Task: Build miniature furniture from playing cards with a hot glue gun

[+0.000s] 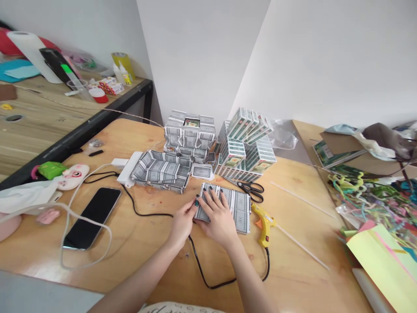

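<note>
A flat panel made of grey-patterned playing cards [239,211] lies on the table in front of me. My right hand [220,217] rests flat on its left part, fingers stretched out. At the panel's left edge, my left hand [183,219] pinches the border between thumb and fingers; the underside there is hidden. Just right of the panel lies a yellow glue gun [267,224] with a glue stick in its back end. Black-handled scissors [252,190] lie behind the panel. An open tray built of cards [159,171] stands at the back left.
A box-like card structure [190,130] and stacked card packs [246,143] stand at the back. Left are a power strip [130,169], a phone [93,219] and a white cable. A loose glue stick [301,199] and colourful pipe cleaners [381,200] lie right. The gun's black cord crosses the front.
</note>
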`<action>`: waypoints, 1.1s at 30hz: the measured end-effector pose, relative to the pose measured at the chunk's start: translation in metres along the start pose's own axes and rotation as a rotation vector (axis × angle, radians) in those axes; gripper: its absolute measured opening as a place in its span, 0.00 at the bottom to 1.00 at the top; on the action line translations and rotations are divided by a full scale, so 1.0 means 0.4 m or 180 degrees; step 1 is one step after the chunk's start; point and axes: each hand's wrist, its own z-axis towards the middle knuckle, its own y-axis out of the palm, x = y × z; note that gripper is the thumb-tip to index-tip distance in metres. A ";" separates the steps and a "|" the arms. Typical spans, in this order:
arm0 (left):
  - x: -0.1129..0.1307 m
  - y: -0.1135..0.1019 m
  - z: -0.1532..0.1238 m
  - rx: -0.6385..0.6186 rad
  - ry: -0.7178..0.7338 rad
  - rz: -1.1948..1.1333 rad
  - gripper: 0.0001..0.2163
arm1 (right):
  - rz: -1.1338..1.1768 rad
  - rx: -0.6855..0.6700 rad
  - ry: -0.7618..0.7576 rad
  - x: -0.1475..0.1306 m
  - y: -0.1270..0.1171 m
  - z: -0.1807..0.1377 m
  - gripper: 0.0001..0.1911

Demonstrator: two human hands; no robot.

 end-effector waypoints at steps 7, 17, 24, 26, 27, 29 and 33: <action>0.029 -0.017 -0.004 -0.0253 -0.0324 -0.0592 0.18 | 0.0015 0.0033 0.0041 0.001 0.000 0.000 0.31; 0.024 -0.070 -0.001 -0.0701 -0.0213 -0.0194 0.21 | 0.0009 0.0089 0.0051 0.002 0.003 0.001 0.29; 0.047 -0.066 0.020 -0.0826 -0.0314 0.0144 0.22 | 0.0046 0.0051 0.0061 -0.001 -0.004 0.001 0.31; 0.050 -0.069 0.023 -0.0881 -0.0344 0.0106 0.22 | 0.0053 0.0055 0.0070 -0.002 -0.006 0.002 0.31; 0.051 -0.070 0.025 -0.0899 -0.0350 0.0088 0.22 | 0.0049 0.0059 0.0072 -0.003 -0.006 0.002 0.32; 0.053 -0.072 0.026 -0.0918 -0.0349 0.0095 0.21 | 0.0021 0.0066 0.0058 -0.003 -0.006 0.002 0.32; 0.060 -0.074 0.029 -0.0951 -0.0308 0.0169 0.20 | -0.0035 0.0082 0.0016 -0.002 -0.006 0.003 0.30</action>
